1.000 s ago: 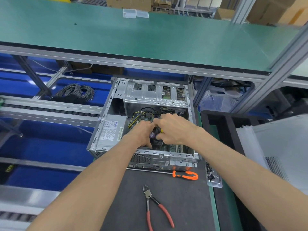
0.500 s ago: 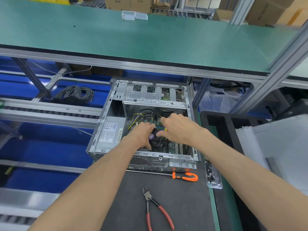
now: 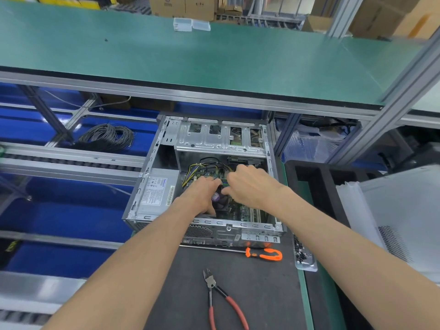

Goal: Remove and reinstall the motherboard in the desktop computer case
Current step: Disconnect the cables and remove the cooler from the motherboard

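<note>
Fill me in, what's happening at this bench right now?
A person has both hands inside the open desktop case. The left hand and right hand are down over the motherboard near the CPU fan; what the fingers hold is hidden. The orange-handled screwdriver and red-handled cutters lie unused on the dark mat in front.

Silver case [image 3: 152,211], green shelf [image 3: 190,60], dark grey mat [image 3: 262,294].
Beside the case: an orange-handled screwdriver [image 3: 266,254], red-handled cutters [image 3: 221,303]; inside it, yellow and black wires [image 3: 204,166], a green motherboard [image 3: 240,209].
</note>
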A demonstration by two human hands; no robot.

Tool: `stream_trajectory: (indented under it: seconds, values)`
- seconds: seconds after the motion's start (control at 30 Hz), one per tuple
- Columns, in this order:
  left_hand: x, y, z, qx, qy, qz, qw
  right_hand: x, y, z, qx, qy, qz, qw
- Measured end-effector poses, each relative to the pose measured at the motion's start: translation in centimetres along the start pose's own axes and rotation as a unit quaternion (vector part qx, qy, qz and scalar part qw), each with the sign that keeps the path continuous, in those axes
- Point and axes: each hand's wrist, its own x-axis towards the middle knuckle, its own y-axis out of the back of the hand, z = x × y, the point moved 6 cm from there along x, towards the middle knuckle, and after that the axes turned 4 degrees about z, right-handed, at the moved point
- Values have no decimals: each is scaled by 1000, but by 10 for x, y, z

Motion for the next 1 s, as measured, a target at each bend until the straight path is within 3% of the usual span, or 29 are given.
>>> stream_trajectory:
  seconds: [0.27, 0.43, 0.7, 0.87, 1.0]
  values:
    - [2, -3, -2, -6, -4, 1, 1000, -6, -3, -7, 88, 88, -54, 991]
    - [3, -3, -1, 0, -3, -4, 1000, -3, -3, 8, 29, -3, -23, 999]
    - [3, -2, -3, -19, -11, 10, 1000, -6, -5, -10, 84, 81, -33, 993]
    - [1, 0, -1, -8, -16, 11, 1000, -4, -2, 3, 36, -8, -10, 999]
    - [1, 2, 1, 0, -21, 11, 1000, -4, -2, 3, 70, -3, -15, 997]
